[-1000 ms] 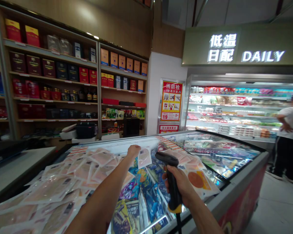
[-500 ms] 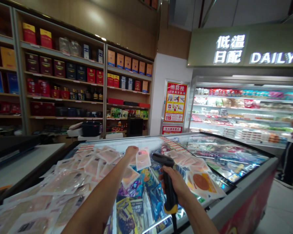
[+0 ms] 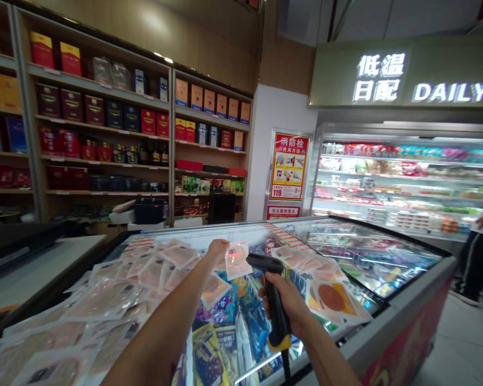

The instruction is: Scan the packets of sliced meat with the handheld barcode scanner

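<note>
My left hand (image 3: 218,251) reaches out over the freezer and pinches the edge of a flat, clear food packet (image 3: 237,261). A reddish glow shows on the packet's face. My right hand (image 3: 286,297) is wrapped round the handle of a black and yellow barcode scanner (image 3: 276,305), its head close to the packet and turned toward it. Many similar flat packets (image 3: 104,297) are heaped on the glass lid to the left. More packets (image 3: 310,264) lie to the right, beside one with a round brown patty (image 3: 330,298).
Beneath the glass of the chest freezer (image 3: 410,276) lie colourful bags (image 3: 209,354). Behind stand shelves of boxed bottles (image 3: 115,115) and a red fire-hydrant notice (image 3: 288,166). A lit chiller (image 3: 394,185) fills the back right, with a person (image 3: 481,241) at its side.
The scanner has shifted slightly left, toward the packet. The packet has turned a little in my left hand. At the far right, more of the person shows.
</note>
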`<state>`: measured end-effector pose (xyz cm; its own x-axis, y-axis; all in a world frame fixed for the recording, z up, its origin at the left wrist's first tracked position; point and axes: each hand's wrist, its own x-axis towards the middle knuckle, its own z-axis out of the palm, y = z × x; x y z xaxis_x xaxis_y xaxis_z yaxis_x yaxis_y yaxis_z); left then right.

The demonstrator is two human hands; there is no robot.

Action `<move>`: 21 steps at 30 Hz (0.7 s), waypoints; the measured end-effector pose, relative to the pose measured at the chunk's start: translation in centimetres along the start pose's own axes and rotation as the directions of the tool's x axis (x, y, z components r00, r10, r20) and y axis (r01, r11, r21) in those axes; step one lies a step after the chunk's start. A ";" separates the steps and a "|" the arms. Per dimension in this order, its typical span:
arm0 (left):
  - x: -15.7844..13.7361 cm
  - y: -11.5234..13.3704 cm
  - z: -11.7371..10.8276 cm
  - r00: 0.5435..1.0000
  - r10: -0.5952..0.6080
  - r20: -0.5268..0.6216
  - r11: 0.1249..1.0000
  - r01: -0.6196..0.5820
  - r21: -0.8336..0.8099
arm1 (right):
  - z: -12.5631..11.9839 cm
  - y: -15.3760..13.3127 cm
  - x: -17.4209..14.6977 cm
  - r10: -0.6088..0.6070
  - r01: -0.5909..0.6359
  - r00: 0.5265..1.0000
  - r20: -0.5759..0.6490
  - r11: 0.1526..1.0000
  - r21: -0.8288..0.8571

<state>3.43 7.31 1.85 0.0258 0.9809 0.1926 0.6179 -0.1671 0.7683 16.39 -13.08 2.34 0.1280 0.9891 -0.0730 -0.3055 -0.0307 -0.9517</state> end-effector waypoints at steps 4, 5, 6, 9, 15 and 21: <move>0.2 -0.1 -0.1 1.000 0.003 0.005 1.000 -0.003 -0.005 | 0.0 0.3 0.1 0.004 -0.004 1.000 -0.007 1.000 -0.007; 0.3 -0.1 -0.2 1.000 0.005 0.008 1.000 -0.005 -0.005 | 0.1 0.3 0.1 0.004 -0.004 1.000 0.001 1.000 -0.013; 0.3 -0.1 -0.1 1.000 0.008 0.013 1.000 -0.008 -0.004 | 0.2 0.3 0.0 0.004 -0.004 1.000 0.014 1.000 -0.017; 0.2 0.0 0.1 0.999 0.022 0.025 1.000 -0.022 0.006 | 0.4 0.3 -0.1 0.006 -0.006 0.999 0.047 1.000 -0.002; 0.2 -0.3 0.1 0.997 0.059 0.048 0.993 -0.063 0.097 | 0.1 0.1 0.5 -0.015 0.015 0.999 0.028 1.000 -0.004; 0.6 -2.6 -2.8 0.996 0.075 0.051 0.943 -0.088 0.322 | -1.1 -0.2 0.9 -0.031 0.029 0.998 -0.049 0.999 -0.039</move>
<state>-0.33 8.10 1.70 0.1124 0.9694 0.2181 0.8331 -0.2116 0.5111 17.57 -12.34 2.12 0.1839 0.9812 -0.0583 -0.2642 -0.0078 -0.9644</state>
